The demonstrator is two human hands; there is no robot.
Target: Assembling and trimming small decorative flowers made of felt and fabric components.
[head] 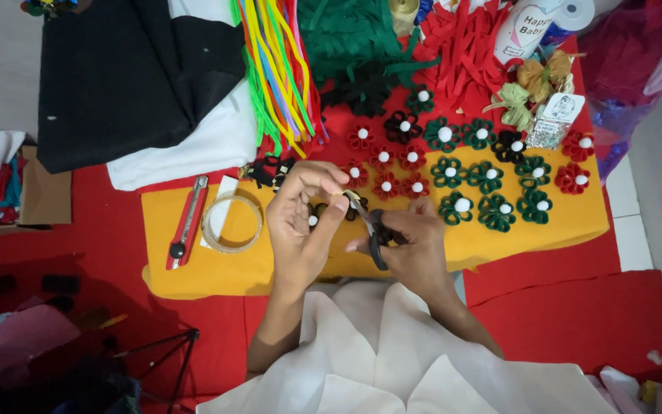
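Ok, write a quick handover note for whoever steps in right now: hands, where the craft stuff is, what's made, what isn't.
Left hand: pinches a small piece over the yellow sheet.
Right hand: holds black-handled scissors, blades at that piece.
Done: red flowers and green flowers with white centres, laid in rows on the sheet.
Unused: pipe cleaners, red felt strips and green felt strips at the top.
Left of the hands: tape roll, red utility knife.

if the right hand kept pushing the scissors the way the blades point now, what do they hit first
Probably the left hand. The right hand aims the scissors up and leftward, tips already at the small piece pinched in the left fingertips. Depth is hard to judge from above.
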